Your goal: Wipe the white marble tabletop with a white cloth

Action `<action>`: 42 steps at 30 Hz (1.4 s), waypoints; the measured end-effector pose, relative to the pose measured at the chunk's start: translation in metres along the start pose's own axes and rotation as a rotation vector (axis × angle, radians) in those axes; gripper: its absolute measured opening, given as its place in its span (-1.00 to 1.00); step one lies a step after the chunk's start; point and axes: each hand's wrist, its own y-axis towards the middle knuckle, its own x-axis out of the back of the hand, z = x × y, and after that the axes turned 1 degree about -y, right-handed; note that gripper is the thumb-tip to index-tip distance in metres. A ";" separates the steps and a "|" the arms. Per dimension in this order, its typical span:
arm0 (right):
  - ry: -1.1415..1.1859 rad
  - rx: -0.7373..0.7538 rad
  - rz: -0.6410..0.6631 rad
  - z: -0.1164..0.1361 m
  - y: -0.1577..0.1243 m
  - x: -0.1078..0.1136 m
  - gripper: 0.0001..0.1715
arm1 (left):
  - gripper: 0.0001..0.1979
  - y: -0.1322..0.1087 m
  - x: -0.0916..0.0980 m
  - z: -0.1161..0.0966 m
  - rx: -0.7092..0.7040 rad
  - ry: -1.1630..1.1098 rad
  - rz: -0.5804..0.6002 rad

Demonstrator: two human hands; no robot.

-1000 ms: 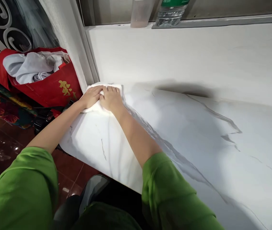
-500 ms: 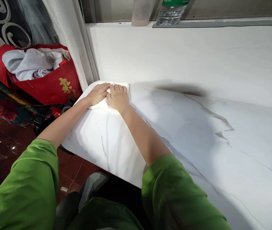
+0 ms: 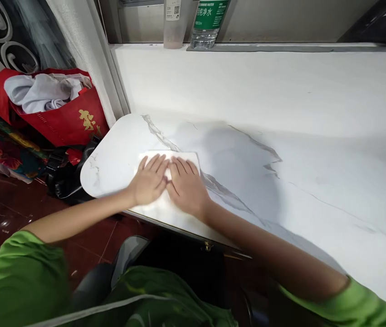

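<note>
A white cloth (image 3: 194, 160) lies flat on the white marble-patterned tabletop (image 3: 315, 181), near its front edge. My left hand (image 3: 149, 180) presses on the left part of the cloth with its fingers stretched out. Right beside it, my right hand (image 3: 186, 185) lies palm down on the cloth, fingers extended forward. The thumbs and index fingers of both hands nearly meet. Part of the cloth is hidden beneath the palms.
A clear bottle with a green label (image 3: 209, 22) and a translucent cup (image 3: 174, 27) stand on the back ledge. Left of the table are a red bag (image 3: 66, 118) holding white fabric, a black bag (image 3: 66, 181) and a white curtain (image 3: 84, 50). A dark object (image 3: 379, 25) is at top right.
Both hands and the cloth have moved from the back left corner toward the table's front edge. The view has shifted too, showing more of the back ledge.
</note>
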 end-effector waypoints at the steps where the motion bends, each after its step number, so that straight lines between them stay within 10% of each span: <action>1: 0.004 0.015 -0.003 0.002 -0.014 0.005 -0.42 | -0.44 -0.009 -0.001 -0.013 -0.006 0.000 -0.018; 9: 0.039 0.029 0.006 -0.008 -0.033 0.017 -0.42 | -0.44 -0.014 0.002 -0.039 -0.046 -0.073 -0.028; 21: -0.034 -0.130 0.018 -0.100 0.086 -0.013 -0.54 | -0.44 0.144 -0.006 0.026 -0.020 -0.034 0.090; 29: 0.012 -0.194 -0.023 -0.146 0.124 -0.024 -0.57 | -0.50 0.208 -0.016 0.043 -0.038 -0.112 0.002; 42: -0.065 -0.160 -0.035 -0.125 0.065 -0.006 -0.52 | -0.48 0.163 -0.018 0.000 -0.016 -0.026 0.045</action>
